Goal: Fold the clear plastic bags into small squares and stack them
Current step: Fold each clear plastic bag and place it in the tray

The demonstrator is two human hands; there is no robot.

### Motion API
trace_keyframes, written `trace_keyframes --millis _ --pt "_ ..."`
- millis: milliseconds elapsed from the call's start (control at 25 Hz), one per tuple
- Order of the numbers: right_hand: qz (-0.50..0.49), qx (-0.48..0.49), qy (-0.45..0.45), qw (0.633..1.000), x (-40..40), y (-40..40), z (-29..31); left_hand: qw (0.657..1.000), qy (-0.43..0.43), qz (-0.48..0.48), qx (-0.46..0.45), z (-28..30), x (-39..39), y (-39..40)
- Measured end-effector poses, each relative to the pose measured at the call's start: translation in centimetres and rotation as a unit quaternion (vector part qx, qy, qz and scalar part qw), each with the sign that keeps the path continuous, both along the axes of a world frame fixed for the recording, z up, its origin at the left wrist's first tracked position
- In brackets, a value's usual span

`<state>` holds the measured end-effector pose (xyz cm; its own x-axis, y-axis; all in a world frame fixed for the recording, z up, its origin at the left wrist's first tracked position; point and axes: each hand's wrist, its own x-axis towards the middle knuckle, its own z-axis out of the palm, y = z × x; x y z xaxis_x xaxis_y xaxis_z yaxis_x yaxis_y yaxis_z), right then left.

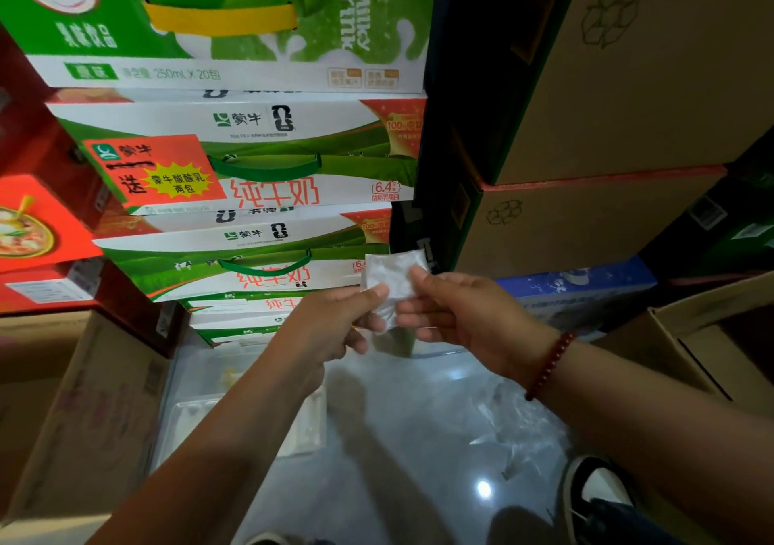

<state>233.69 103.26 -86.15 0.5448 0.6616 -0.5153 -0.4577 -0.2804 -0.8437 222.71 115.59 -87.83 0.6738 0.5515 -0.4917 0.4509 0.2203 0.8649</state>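
Clear plastic, folded down to a small square (391, 278), is up in the air between my two hands, right in front of the stacked milk cartons (251, 192). Its top edge stands free and fairly straight, upper corners showing; the lower edge is crumpled and partly hidden behind my fingers. My left hand (335, 326) pinches the left edge, thumb on the near face and the other fingers curled behind. My right hand (456, 314) pinches the right side, thumb tip pressing the upper right part of the square, fingers tucked under it. Both forearms reach in from below, wrists close together, a red bead bracelet (548, 364) on my right wrist.

Below the hands there's open room: a pale glossy floor (398, 440) with light glare on it. More loose clear bags (515, 419) lie crumpled on it under my right forearm. A whitish tray (310, 427) sits beneath my left forearm. Brown cardboard boxes (628, 83) hem the space on the right, another cardboard box (96, 410) on the left, and my shoe (594, 490) is at lower right.
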Motion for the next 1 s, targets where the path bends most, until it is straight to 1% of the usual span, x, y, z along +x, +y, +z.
trace_keyframes --millis 80,160,320,480,720,920,1000 --pt "-0.012 0.008 -0.012 1.000 -0.7 0.7 -1.1 0.999 -0.020 0.019 -0.023 -0.7 -0.4 0.2" --pt "-0.029 0.007 -0.026 0.999 -1.5 1.4 -2.3 0.997 -0.043 0.057 -0.032 -1.8 -0.6 0.1" --pt "-0.086 0.013 -0.069 0.994 -2.5 2.5 -4.8 0.988 -0.100 0.116 -0.014 -4.4 -0.8 -0.6" --pt "-0.141 0.019 -0.102 0.985 -3.5 3.4 -7.5 0.980 -0.127 0.155 -0.006 -6.7 -1.1 -0.8" --pt "-0.183 0.007 -0.122 0.976 -4.9 4.6 -10.7 0.973 -0.122 0.198 -0.005 -9.3 -1.6 -0.8" --pt "-0.175 -0.017 -0.161 0.971 -5.9 5.7 -12.8 0.972 -0.115 0.203 -0.034 -10.8 -2.2 -0.6" --pt "-0.177 -0.022 -0.167 0.970 -6.3 5.9 -13.6 0.969 -0.105 0.222 -0.028 -11.1 -2.5 -0.5"
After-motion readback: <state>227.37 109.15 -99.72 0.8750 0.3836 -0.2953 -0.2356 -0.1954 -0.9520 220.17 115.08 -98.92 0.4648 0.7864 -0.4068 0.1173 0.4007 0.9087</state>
